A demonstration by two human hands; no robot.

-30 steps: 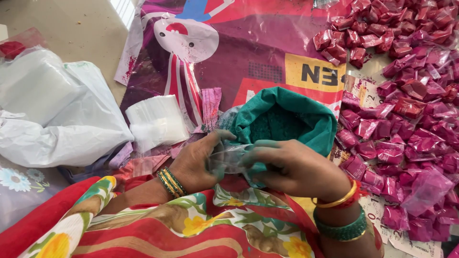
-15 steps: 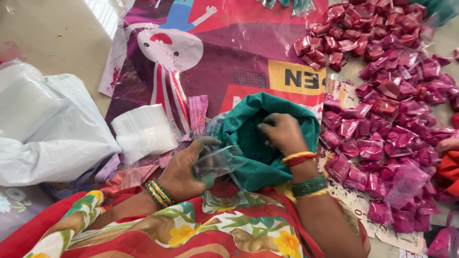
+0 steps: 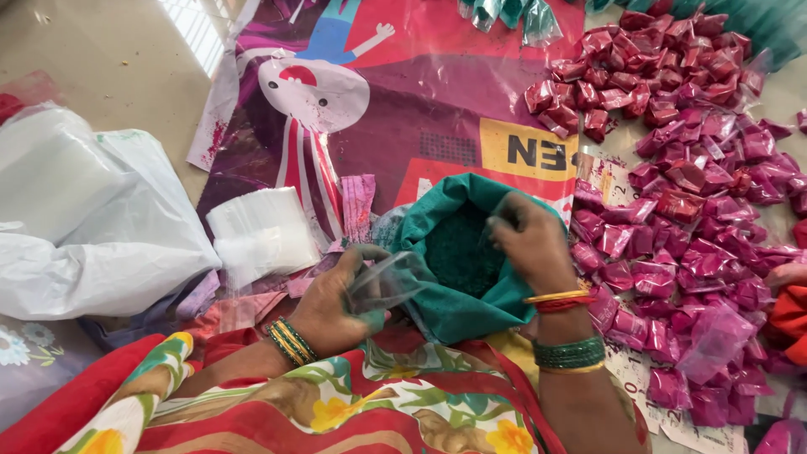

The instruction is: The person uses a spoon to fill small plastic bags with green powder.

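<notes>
Two hands work at the teal cloth sack (image 3: pixel 458 286) of green powder: the left hand (image 3: pixel 336 303) pinches a small clear pouch (image 3: pixel 388 282) by its rim just left of the sack's mouth, and the right hand (image 3: pixel 525 244) dips curled fingers into the powder. The pouch looks featherlight, limp and slippery, best gripped at its open edge. The loose powder seems apt to spill, and heaps of filled pink packets (image 3: pixel 698 210) lie right of the sack.

– What's the left hand (image 3: pixel 332 307) doing?
– Gripping a small clear pouch (image 3: pixel 387 282) held open beside the teal bag of green powder (image 3: pixel 458 252).
– And the right hand (image 3: pixel 530 240)?
– Fingers down inside that bag. Pink filled packets (image 3: pixel 681 219) lie heaped to its right.
</notes>
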